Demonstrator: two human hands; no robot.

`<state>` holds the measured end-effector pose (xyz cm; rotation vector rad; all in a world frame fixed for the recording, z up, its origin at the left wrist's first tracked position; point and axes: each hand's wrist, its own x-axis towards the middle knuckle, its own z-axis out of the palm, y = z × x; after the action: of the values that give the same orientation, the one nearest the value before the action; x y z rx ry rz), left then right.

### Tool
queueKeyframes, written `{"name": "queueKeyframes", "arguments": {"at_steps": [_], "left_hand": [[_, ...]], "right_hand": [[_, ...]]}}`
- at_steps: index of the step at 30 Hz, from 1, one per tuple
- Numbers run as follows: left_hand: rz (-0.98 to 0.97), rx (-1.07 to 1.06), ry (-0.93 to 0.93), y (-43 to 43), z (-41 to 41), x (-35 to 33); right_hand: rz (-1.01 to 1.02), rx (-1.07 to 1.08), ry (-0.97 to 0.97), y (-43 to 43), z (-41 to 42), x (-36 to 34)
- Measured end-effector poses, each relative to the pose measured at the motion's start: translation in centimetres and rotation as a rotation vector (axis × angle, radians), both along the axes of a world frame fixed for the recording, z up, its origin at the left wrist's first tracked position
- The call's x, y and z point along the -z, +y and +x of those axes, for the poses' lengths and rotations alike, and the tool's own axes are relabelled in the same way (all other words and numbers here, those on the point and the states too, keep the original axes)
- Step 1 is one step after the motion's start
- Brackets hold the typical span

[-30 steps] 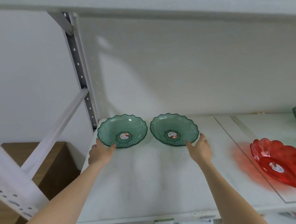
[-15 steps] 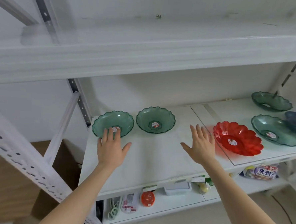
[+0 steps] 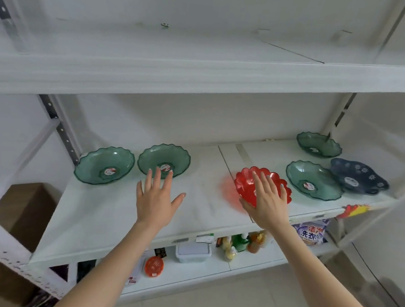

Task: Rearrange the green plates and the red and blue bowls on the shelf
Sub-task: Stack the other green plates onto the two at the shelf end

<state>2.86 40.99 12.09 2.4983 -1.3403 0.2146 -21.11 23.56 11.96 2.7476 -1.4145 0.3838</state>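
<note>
Two green scalloped plates stand side by side at the back left of the white shelf. A red bowl sits right of the middle. Another green plate lies to its right, with one more behind that. A dark blue flowered bowl is at the far right. My left hand hovers open, fingers spread, just in front of the second green plate. My right hand is spread over the red bowl's near rim, hiding part of it; I see no grip.
The upper shelf board hangs low overhead. A perforated upright stands at the left. The lower shelf holds bottles, a grey container, an orange round item and a detergent bag. A brown box sits lower left.
Both hands left the two left green plates and swung right. My right hand now covers the red bowl; my left is in front of the second green plate. The view pulled back.
</note>
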Motion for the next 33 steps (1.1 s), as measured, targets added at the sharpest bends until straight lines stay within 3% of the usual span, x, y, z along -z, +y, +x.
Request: {"name": "queueKeyframes", "arguments": {"at_steps": [15, 25, 33], "left_hand": [[0.032, 0.112, -0.033, -16.7, -19.1, -0.1], [0.079, -0.038, 0.002, -30.4, -33.9, 0.6], [0.147, -0.093, -0.028, -38.4, -38.3, 1.2]], "right_hand": [[-0.109, 0.043, 0.008, -15.9, -18.1, -0.2], [-0.056, -0.013, 0.083, -31.0, -30.8, -0.5], [-0.017, 0.039, 0.081, -41.8, -35.7, 0.1]]}}
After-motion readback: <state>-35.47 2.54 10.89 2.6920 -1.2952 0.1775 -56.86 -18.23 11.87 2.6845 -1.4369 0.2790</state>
